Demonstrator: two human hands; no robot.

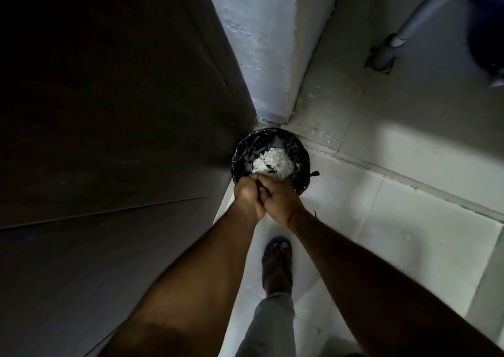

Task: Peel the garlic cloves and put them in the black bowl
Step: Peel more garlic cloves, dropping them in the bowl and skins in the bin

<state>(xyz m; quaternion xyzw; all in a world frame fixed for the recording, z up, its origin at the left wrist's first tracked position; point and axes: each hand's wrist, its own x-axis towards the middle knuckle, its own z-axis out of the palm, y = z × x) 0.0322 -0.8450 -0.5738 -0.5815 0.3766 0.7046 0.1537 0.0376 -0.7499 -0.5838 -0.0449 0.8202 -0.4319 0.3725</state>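
Observation:
My left hand (pixel 246 195) and my right hand (pixel 278 200) are pressed together, fingers curled against each other, just above the near rim of a round black bin (pixel 302 154). The bin is lined with a black bag and stands on the floor in a corner. A heap of white papery garlic peels (pixel 274 163) lies inside it. I see nothing between my hands, but the palms are hidden. No garlic cloves and no black bowl are in view.
A dark cabinet side (pixel 122 111) rises at the left, touching the bin. A pale wall (pixel 253 43) meets the white tiled floor (pixel 381 234) behind it. My sandalled foot (pixel 276 264) stands below the hands. A grey pipe (pixel 409 29) enters the floor at the upper right.

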